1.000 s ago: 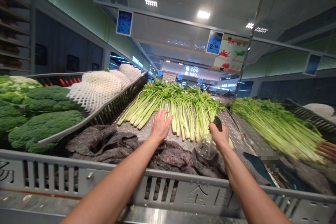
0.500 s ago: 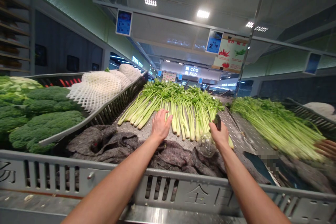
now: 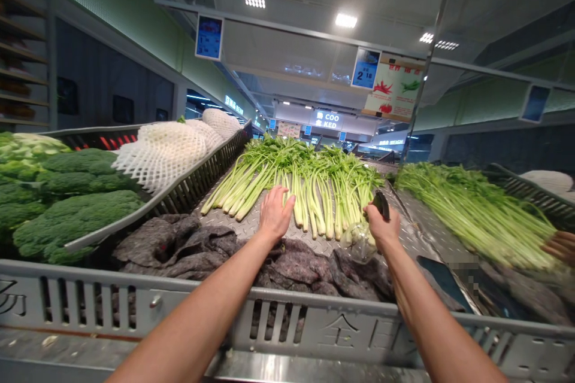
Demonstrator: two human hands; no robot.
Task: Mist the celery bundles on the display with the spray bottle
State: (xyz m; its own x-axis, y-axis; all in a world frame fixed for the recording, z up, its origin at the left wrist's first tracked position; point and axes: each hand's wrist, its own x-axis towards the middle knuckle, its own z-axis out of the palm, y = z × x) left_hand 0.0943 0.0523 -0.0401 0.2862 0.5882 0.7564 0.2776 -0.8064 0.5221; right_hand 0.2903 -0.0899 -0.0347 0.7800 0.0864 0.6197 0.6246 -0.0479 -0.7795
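Note:
My left hand (image 3: 275,215) rests with fingers stretched out on the cut ends of a row of celery stalks (image 3: 305,182) laid on a sloped metal tray (image 3: 242,224). My right hand (image 3: 381,224) is closed on a clear spray bottle (image 3: 359,238) with a dark trigger head, held at the right end of the celery. Grey damp cloths (image 3: 287,263) lie bunched below both hands.
Broccoli heads (image 3: 67,209) and white net-wrapped produce (image 3: 166,149) fill the left trays. A second celery pile (image 3: 471,209) lies at right, where another person's fingers (image 3: 559,245) show at the edge. A metal rail (image 3: 314,323) runs along the front. Price signs hang overhead.
My right hand with the bottle has lifted slightly and shifted right. The left hand has stayed on the celery ends.

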